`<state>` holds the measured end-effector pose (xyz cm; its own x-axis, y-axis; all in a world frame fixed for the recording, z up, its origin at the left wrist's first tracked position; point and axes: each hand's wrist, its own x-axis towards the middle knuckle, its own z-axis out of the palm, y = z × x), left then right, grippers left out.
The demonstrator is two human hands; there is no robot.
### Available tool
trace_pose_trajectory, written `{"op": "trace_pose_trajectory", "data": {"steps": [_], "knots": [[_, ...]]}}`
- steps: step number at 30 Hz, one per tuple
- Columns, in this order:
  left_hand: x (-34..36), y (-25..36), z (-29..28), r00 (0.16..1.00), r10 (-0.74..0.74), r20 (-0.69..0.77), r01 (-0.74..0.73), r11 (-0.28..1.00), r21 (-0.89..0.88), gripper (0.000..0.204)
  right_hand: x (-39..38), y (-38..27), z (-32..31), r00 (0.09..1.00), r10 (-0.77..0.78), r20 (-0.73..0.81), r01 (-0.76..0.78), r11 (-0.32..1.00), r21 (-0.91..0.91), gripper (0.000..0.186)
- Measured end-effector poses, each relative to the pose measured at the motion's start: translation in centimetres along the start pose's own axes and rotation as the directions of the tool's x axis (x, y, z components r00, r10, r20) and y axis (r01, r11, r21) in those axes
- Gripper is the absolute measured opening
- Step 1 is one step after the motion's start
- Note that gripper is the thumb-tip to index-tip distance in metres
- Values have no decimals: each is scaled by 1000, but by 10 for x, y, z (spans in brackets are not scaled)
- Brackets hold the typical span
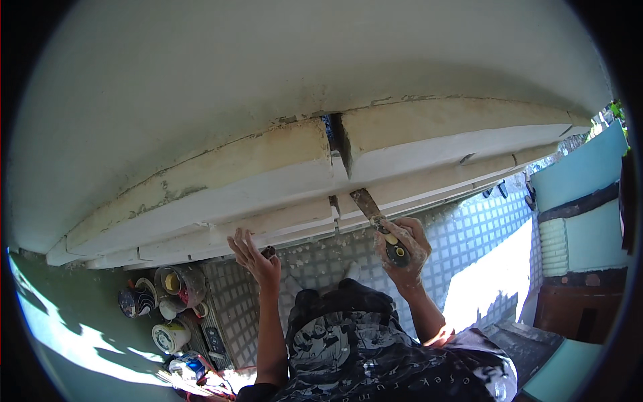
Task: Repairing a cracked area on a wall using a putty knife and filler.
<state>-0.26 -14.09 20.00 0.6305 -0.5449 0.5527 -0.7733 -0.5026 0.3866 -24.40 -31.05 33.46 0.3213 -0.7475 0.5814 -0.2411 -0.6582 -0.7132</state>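
Note:
My right hand (406,250) is wrapped round the handle of a putty knife (366,203). Its stained blade points up and left, with the tip at the lower ledge of the pale moulding (268,164). Whitish residue coats the fingers. Beside the blade, a vertical gap (343,144) cuts through the moulding's bands. To the left, my left hand (252,260) is raised at the moulding's lower edge, its fingers partly curled. A small dark thing (268,252) shows between its thumb and fingers; its kind cannot be made out.
Below left, a clear bucket (182,285) and a white tub (171,336) stand among several containers. Whitish crumbs lie on the checkered tiled floor (462,248). A turquoise wall (579,177) rises at the right, and dark footwear (495,190) lies on the far floor.

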Motion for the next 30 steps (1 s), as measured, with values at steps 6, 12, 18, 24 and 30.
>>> {"op": "trace_pose_trajectory", "data": {"steps": [6, 12, 18, 24, 30], "knots": [[-2, -6, -1, 1000, 10, 15, -10, 1000, 14, 86, -9, -4, 20, 998, 2, -62, -1, 1000, 14, 34], [0, -10, -5, 998, 32, 46, -30, 999, -30, 85, -39, 2, 24, 989, -96, -111, 89, 994, -68, 34], [0, -20, -10, 992, 97, 76, -93, 994, -55, 86, -41, -12, 34, 986, -86, -144, 77, 994, -72, 24], [4, -24, -17, 984, 141, 106, -132, 988, -85, 87, -27, -20, 49, 973, -50, -224, 29, 995, -96, 20], [6, -26, -22, 974, 194, 115, -179, 975, -130, 86, -49, -29, 55, 952, -98, -291, 86, 995, -57, 20]]}}
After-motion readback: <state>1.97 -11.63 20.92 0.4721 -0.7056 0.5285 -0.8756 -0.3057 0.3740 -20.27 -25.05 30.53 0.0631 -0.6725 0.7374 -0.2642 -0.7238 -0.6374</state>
